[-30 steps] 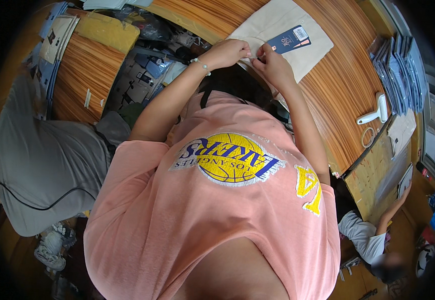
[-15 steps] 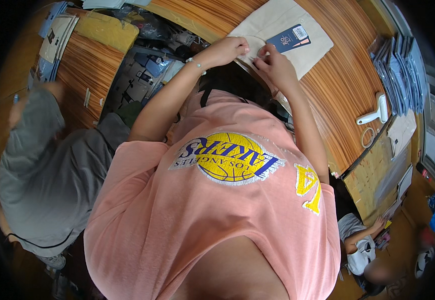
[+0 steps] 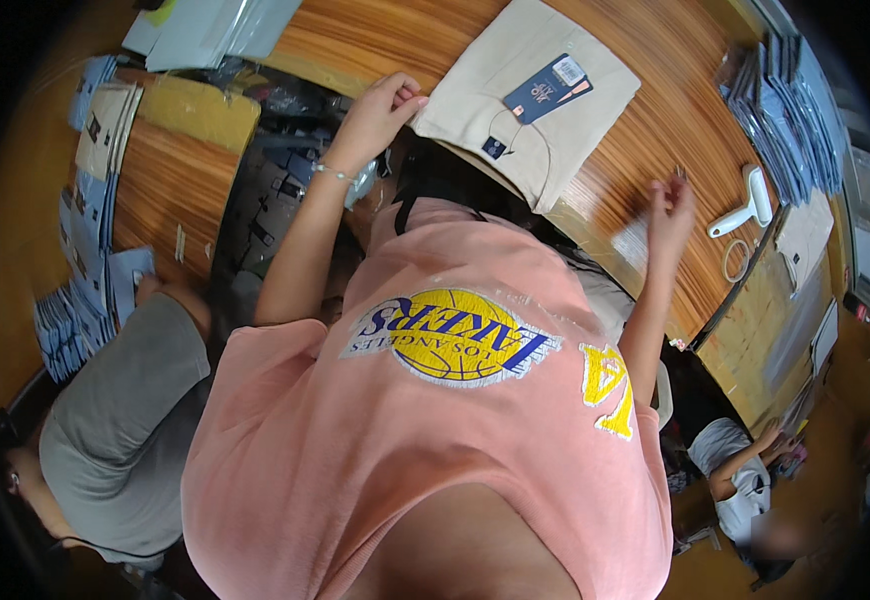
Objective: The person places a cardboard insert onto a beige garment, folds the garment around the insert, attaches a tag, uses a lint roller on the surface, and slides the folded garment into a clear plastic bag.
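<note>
On the wood-grain table (image 3: 375,40) lies a folded beige garment (image 3: 585,100), flat near the front edge. A dark blue hang tag (image 3: 547,92) with a white sticker rests on it, its thin cord looping down past a small dark label (image 3: 495,147). At the garment's left corner is my left hand (image 3: 383,118), fingers curled and fingertips against the cloth edge. Away to the right, my right hand (image 3: 671,220) is over the table with bent fingers drawn together. A tiny dark thing shows at its fingertips, too small to name.
A white lint roller (image 3: 745,208) and a clear tape ring (image 3: 736,260) lie right of my right hand. Behind them stands a stack of bagged blue garments (image 3: 790,120). Packets (image 3: 220,30) lie at the far left. A person in grey (image 3: 130,420) sits at left, another (image 3: 745,470) at lower right.
My hands have parted from the garment's front edge. The right moved right, off the cloth; the left shifted to its left corner. The tag's cord and small label are now uncovered.
</note>
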The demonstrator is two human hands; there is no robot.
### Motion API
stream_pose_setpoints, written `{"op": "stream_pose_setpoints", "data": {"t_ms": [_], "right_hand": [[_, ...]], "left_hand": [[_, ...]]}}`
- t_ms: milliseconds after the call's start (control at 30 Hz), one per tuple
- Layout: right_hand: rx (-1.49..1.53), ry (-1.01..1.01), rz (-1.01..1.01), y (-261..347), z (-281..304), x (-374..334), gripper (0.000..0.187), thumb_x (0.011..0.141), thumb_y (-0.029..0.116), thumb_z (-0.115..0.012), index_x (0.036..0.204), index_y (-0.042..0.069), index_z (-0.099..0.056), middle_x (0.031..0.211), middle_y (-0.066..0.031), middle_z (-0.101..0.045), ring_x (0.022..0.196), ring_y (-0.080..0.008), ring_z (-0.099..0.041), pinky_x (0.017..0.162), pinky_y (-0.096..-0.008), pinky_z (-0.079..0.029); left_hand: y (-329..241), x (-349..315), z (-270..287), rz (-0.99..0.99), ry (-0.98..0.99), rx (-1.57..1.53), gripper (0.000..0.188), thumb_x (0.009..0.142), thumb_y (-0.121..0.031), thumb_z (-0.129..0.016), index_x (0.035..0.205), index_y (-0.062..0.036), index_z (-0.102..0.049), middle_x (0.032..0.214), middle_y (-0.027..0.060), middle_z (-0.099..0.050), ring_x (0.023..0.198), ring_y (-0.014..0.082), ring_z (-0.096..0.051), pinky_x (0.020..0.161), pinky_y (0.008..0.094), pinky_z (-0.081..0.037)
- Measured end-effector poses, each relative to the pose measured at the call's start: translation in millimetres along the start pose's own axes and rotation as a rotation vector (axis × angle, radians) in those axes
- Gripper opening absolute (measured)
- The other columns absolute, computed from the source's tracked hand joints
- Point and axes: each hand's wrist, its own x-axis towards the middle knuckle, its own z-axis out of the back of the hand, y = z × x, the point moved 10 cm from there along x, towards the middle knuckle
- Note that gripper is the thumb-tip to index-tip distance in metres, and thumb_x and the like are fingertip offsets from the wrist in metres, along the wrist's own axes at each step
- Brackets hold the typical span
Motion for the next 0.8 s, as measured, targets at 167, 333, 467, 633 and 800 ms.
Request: {"op": "stream_pose_setpoints", "data": {"t_ms": [167,333,467,633,800], "right_hand": [[0.896,0.517,-0.636,26.6,-105.8,-72.7,0.014,0.086,0.007,-0.055,0.099,0.003,-0.051,0.074,-0.0070,-0.062,0.062,-0.0126,-0.062,0.050,-0.0202,-0.047],[0.891,0.447,-0.749,38.0,-106.2,-86.4,0.018,0.082,0.004,-0.060,0.097,0.001,-0.051,0.070,-0.0048,-0.062,0.062,-0.0106,-0.062,0.050,-0.0192,-0.046],[0.920,0.445,-0.781,48.4,-107.9,-90.2,0.021,0.080,0.003,-0.062,0.097,0.001,-0.051,0.069,-0.0031,-0.060,0.060,-0.0089,-0.060,0.052,-0.0193,-0.046],[0.820,0.280,-0.690,39.3,-106.8,-91.2,0.020,0.080,0.003,-0.062,0.097,0.001,-0.052,0.070,-0.0015,-0.058,0.059,-0.0075,-0.055,0.052,-0.0199,-0.044],[0.615,0.135,-0.514,40.3,-76.8,-52.1,0.018,0.083,0.004,-0.058,0.100,0.001,-0.054,0.073,-0.0021,-0.058,0.061,-0.0074,-0.053,0.053,-0.0206,-0.043]], "left_hand": [[37.3,21.2,-27.5,0.157,0.154,-0.070,0.025,0.074,-0.019,-0.071,0.084,0.0016,-0.062,0.070,0.0073,-0.062,0.062,0.0125,-0.056,0.059,0.0254,-0.046],[50.2,27.6,-42.6,0.257,0.406,-0.188,0.019,0.076,-0.008,-0.069,0.089,0.0010,-0.059,0.074,0.0043,-0.062,0.065,0.0087,-0.056,0.061,0.0215,-0.046],[53.5,28.9,-52.3,0.306,0.539,-0.314,0.024,0.077,-0.003,-0.066,0.096,0.0003,-0.053,0.075,0.0049,-0.063,0.067,0.0095,-0.058,0.061,0.0223,-0.047],[22.5,43.7,-41.1,0.108,0.495,-0.027,0.030,0.077,-0.005,-0.065,0.103,-0.0009,-0.049,0.078,0.0065,-0.061,0.067,0.0124,-0.057,0.064,0.0248,-0.047],[-67.7,59.5,-61.9,-0.319,0.488,0.019,0.030,0.077,-0.010,-0.065,0.103,-0.0032,-0.051,0.087,0.0118,-0.060,0.078,0.0220,-0.060,0.071,0.0330,-0.048]]}}
